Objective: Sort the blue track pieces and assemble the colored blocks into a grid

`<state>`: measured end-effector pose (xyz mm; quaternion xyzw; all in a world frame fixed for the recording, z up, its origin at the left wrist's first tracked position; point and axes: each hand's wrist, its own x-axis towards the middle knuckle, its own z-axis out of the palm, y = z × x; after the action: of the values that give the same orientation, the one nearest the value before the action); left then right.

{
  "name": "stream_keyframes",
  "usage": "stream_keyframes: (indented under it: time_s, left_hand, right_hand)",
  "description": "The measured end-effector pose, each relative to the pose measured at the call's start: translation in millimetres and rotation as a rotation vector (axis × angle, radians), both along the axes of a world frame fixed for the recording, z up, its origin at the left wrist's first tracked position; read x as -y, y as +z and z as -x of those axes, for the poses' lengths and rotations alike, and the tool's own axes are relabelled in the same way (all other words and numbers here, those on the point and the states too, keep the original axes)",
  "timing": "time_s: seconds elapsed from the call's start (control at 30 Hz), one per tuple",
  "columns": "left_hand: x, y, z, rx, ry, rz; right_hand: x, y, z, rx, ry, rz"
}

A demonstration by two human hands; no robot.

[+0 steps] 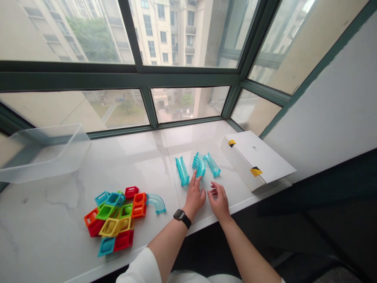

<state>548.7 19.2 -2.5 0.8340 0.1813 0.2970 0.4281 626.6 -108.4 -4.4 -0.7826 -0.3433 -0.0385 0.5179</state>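
Observation:
Three translucent teal tube pieces lie on the white marble sill: a straight one (182,171) at left, a curved one (199,164) in the middle, another straight one (212,164) at right. My left hand (194,195), with a black watch on its wrist, reaches its stretched fingers to the near end of the curved piece. My right hand (218,198) hovers just right of it, fingers loosely curled and apart, holding nothing. Further left, a fourth teal curved tube (156,202) lies beside a heap of colourful square blocks (116,218).
A clear plastic bin (44,151) stands at the back left of the sill. A white cardboard box (256,159) with yellow-black tape lies at the right, near the wall. Windows run along the far edge; the sill's front edge (250,198) drops off below my wrists.

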Motion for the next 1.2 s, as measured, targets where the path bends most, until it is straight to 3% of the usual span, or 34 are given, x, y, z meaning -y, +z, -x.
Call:
stream_keyframes:
  time_s: [0.1,0.3,0.53,0.73,0.83,1.03,1.2]
  left_hand:
    - [0.5,0.0,-1.0,0.004,0.011,0.008]
    - [7.6,0.9,16.1,-0.009,0.016,0.101]
    - [9.8,4.1,106.2,-0.065,-0.174,0.161]
    - [-1.4,8.8,189.7,-0.135,-0.056,0.358]
    - [-8.7,9.6,213.7,-0.166,0.037,0.398]
    - [-18.2,13.3,230.7,-0.21,0.333,0.184]
    - [-21.0,14.2,228.5,-0.211,0.319,0.115]
  right_hand:
    - [9.6,-8.8,10.4,-0.036,-0.002,0.017]
    - [4.1,-8.0,9.8,-0.034,0.011,0.065]
    - [4.0,-9.0,9.7,0.064,0.084,0.206]
    - [-12.0,-12.6,27.7,-0.003,0.05,0.187]
    - [-27.0,-10.2,50.8,0.001,0.143,0.192]
    - [-67.0,-2.0,108.1,0.018,0.371,0.225]
    - [-104.2,-4.6,138.3,0.065,0.272,0.309]
